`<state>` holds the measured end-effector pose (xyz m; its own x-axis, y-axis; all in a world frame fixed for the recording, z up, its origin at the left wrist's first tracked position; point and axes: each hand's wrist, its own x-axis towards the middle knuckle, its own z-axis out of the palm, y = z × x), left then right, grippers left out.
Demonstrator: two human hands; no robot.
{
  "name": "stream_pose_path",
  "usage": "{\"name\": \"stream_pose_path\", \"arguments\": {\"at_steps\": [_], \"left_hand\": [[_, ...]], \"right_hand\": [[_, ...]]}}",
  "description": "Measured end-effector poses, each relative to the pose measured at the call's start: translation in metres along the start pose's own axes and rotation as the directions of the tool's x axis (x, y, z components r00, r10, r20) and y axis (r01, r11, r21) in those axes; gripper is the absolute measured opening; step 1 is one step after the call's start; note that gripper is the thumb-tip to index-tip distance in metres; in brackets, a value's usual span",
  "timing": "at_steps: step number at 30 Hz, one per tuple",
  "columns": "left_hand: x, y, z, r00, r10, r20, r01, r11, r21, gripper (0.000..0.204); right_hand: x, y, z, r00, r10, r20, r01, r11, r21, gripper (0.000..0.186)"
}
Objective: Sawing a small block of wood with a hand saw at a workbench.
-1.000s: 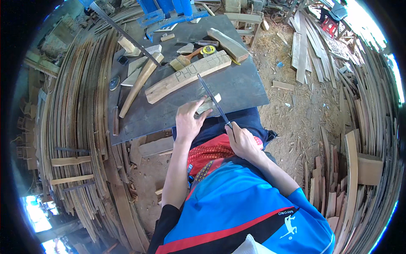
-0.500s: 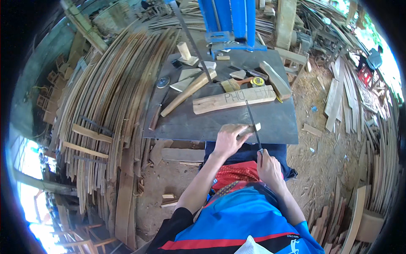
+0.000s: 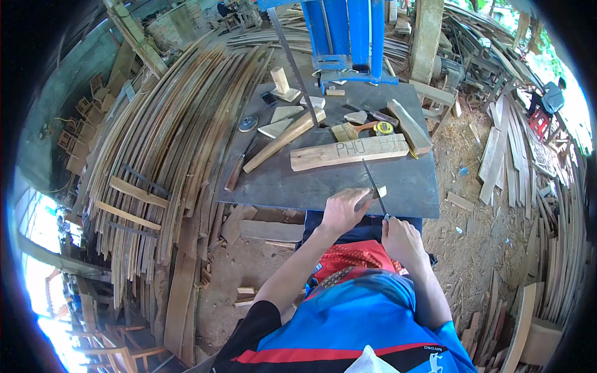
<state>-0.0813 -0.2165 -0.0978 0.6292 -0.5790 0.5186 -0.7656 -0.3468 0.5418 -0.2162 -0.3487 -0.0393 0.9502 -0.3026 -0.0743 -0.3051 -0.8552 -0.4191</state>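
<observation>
At the near edge of the dark metal table (image 3: pixel 280 189), my left hand (image 3: pixel 345 212) has its fingers closed on a small pale wood piece (image 3: pixel 381 191), mostly covered by the fingers. My right hand (image 3: pixel 405 242) is wrapped round the near end of a long, thin, dark file (image 3: pixel 374 181). The file lies across the wood piece, its tip angled forward and slightly left. Beyond the hands rests a wood block (image 3: pixel 314 157) with pencilled letters on its face.
A vertical saw blade (image 3: pixel 292 65) meets the table, with a blue machine frame (image 3: pixel 339 31) behind. A brush (image 3: pixel 348 130), a yellow tape measure (image 3: pixel 384 128), a wooden-handled tool (image 3: pixel 235 173) and a turned wood leg (image 3: pixel 283 142) lie there. Long strips of wood (image 3: pixel 168 124) are stacked left.
My right hand has moved forward toward the table, bringing the file's near end closer to the wood piece. My left hand keeps its grip. The whole view has shifted slightly.
</observation>
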Motion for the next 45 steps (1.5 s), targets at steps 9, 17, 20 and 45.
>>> {"name": "stream_pose_path", "arguments": {"at_steps": [9, 17, 20, 45], "left_hand": [[0.01, -0.014, 0.0, 1.0, -0.008, -0.003, 0.008, 0.997, 0.081, 0.037], [0.018, -0.036, 0.002, 0.999, 0.03, 0.02, -0.032, 0.997, 0.07, 0.036], [0.023, -0.03, -0.003, 0.995, 0.012, 0.096, -0.025, 0.99, 0.137, 0.036], [0.049, -0.016, -0.009, 0.929, -0.049, 0.366, -0.174, 0.816, 0.551, 0.028]], "right_hand": [[0.012, -0.001, 0.029, 0.992, 0.027, -0.127, -0.023, 0.999, 0.033, 0.037], [0.041, 0.008, 0.036, 0.983, -0.003, -0.185, 0.024, 0.993, 0.112, 0.035], [0.044, 0.014, 0.039, 0.977, -0.057, -0.206, 0.082, 0.99, 0.112, 0.035], [0.04, 0.006, 0.056, 0.968, -0.033, -0.248, 0.071, 0.987, 0.147, 0.033]]}}
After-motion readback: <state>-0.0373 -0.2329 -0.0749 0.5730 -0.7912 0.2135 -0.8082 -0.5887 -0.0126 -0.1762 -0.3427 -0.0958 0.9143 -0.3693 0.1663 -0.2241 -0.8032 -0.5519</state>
